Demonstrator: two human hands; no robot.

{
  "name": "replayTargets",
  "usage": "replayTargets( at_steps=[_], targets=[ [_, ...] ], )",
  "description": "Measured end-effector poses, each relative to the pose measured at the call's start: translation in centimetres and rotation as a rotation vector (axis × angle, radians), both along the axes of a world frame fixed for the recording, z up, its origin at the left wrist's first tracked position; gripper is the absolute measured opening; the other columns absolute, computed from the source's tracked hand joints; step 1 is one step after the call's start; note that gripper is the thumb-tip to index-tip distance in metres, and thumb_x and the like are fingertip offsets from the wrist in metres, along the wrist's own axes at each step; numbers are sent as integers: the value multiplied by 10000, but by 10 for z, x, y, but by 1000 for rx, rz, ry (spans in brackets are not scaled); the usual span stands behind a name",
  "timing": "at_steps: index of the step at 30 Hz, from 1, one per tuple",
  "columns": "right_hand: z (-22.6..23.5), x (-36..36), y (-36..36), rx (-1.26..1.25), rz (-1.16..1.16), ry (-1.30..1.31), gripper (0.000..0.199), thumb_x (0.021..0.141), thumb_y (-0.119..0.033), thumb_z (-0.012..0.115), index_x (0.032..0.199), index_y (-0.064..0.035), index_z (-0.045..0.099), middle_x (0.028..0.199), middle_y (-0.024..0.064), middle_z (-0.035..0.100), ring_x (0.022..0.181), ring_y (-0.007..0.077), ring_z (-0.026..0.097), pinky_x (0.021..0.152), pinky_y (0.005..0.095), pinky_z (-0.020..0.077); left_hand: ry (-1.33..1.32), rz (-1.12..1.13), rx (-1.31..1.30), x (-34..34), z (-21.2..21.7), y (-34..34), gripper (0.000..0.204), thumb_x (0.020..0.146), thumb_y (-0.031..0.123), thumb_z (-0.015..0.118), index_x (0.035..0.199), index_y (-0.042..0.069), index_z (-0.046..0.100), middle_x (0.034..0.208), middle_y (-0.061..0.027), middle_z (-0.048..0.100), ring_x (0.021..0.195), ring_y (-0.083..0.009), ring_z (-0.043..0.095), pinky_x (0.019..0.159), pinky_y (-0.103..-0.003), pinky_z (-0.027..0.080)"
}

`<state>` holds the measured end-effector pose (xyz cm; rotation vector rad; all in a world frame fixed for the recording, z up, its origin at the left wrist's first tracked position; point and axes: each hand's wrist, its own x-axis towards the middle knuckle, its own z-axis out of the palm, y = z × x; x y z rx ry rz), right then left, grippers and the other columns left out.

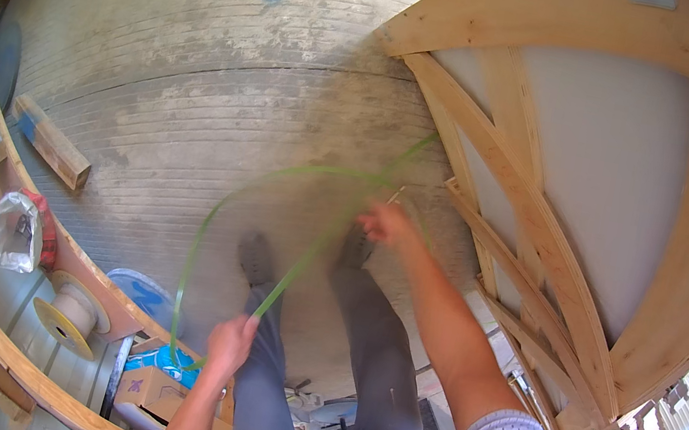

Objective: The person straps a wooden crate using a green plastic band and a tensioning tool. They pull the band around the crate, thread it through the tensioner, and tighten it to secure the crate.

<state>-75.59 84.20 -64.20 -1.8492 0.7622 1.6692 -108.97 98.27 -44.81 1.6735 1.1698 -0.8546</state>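
A long green packing strap (300, 268) is looped in the air in front of my legs, partly smeared by motion. My left hand (230, 344) is closed around it, and the loop curves up from there on the left. Farther forward, at the end of my outstretched arm, is my right hand (386, 222), its fingers curled. The strap passes right at its fingertips, and a thin tan tip pokes up above the knuckles. Blur hides what those fingers grip. Beyond them, one stretch of strap runs toward the base of a large wooden crate (491, 116) with a curved brace.
A timber block (53, 141) lies on the ridged concrete floor (193, 78) at left. Along a curved wooden edge (48, 379) stand a spool (68, 318), a silver-lined bag (15, 233) and a cardboard box (152, 391). My shoes are under the loop.
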Motion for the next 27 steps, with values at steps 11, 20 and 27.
replayTargets(
  at_steps=[11, 20, 27],
  targets=[
    [-25, 3, 4, 47, -303, -157, 184, 844, -179, 596, 739, -29, 617, 544, 57, 474, 417, 155, 430, 367, 279, 361, -118, 139, -253, 76, -67, -24, 349, 937, 360, 498, 907, 35, 621, 892, -239, 640, 885, -456, 588, 747, -527, 456],
    [-5, 26, 12, 157, -89, 152, 213, 888, -263, 650, 944, -62, 608, 734, 83, 638, 502, 120, 500, 445, 290, 453, -284, 89, -146, 33, -40, -22, 338, 972, 271, 484, 771, 21, 591, 656, -171, 598, 593, -333, 597, 565, -416, 445],
    [21, -20, 25, 262, -471, -23, 193, 849, -218, 643, 769, -43, 620, 617, 53, 543, 387, 117, 417, 349, 264, 343, -254, 205, -341, 102, -90, -3, 366, 950, 320, 477, 826, -1, 601, 744, -213, 627, 717, -419, 593, 660, -489, 446]
  ],
)
